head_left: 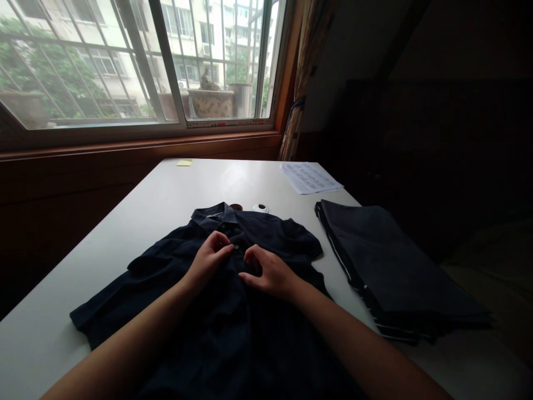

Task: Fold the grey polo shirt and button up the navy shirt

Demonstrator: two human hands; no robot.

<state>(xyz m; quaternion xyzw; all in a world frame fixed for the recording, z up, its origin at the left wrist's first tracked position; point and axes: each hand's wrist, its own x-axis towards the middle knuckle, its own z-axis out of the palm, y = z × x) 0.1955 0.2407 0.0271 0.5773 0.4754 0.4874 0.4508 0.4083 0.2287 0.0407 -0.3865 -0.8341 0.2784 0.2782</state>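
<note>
A dark navy short-sleeved shirt [216, 339] lies front up on the white table [137, 200], its collar [227, 216] toward the window. Small pale buttons run down its front. My left hand [211, 256] is closed in a pinch on the shirt's front edge, its fingertips right beside a button [236, 246]. Just to the right, my right hand [268, 271] rests over the shirt front with the thumb and curled forefinger apart; a gap shows between them. Its other fingers are partly hidden.
A stack of folded dark cloth [387, 255] lies at the table's right side. Behind the collar are a white spool [261, 208] and a brown one [237, 206]. Printed papers [310, 178] and a yellow sticky note [184, 163] lie at the far edge, below the window [216, 66].
</note>
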